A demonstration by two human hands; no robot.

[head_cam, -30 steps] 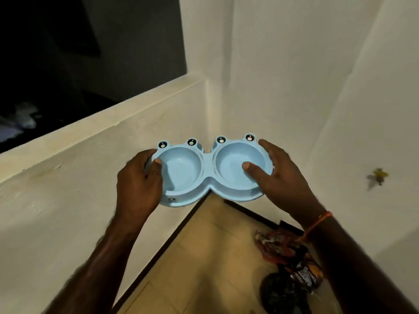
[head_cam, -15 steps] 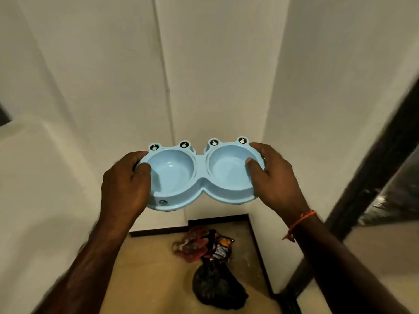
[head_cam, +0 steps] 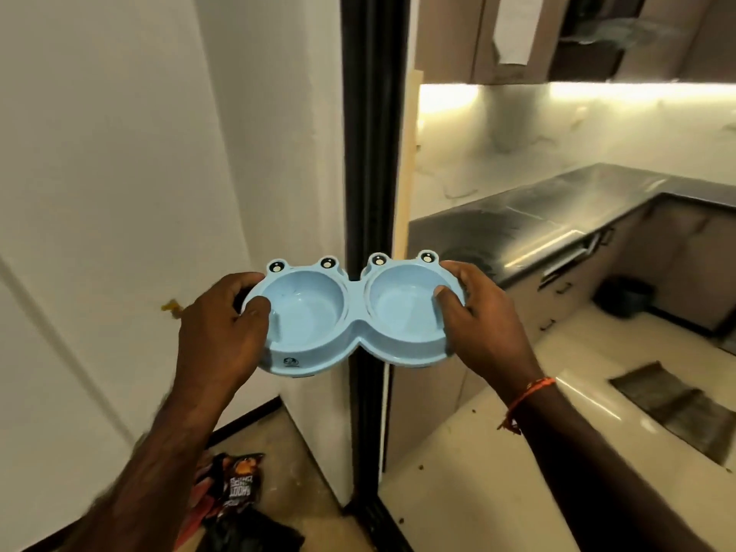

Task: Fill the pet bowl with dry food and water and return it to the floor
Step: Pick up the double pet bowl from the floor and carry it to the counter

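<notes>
Evidently the empty pet bowl is being gripped level at both ends by the left hand and right hand, thumbs hooked over the rims, probably for steady carrying toward the kitchen counter.

You are holding the pet bowl up in the air, roughly level, its near edge dipped slightly toward you. It is pale blue plastic, 2 round wells joined side by side in 1 piece, with 4 small frog-like eyes raised along the far rim, 2 above each well. Both wells look dry and hold no food, though a few faint specks may sit in the left one. A small dark logo marks the near wall under the left well.
</notes>
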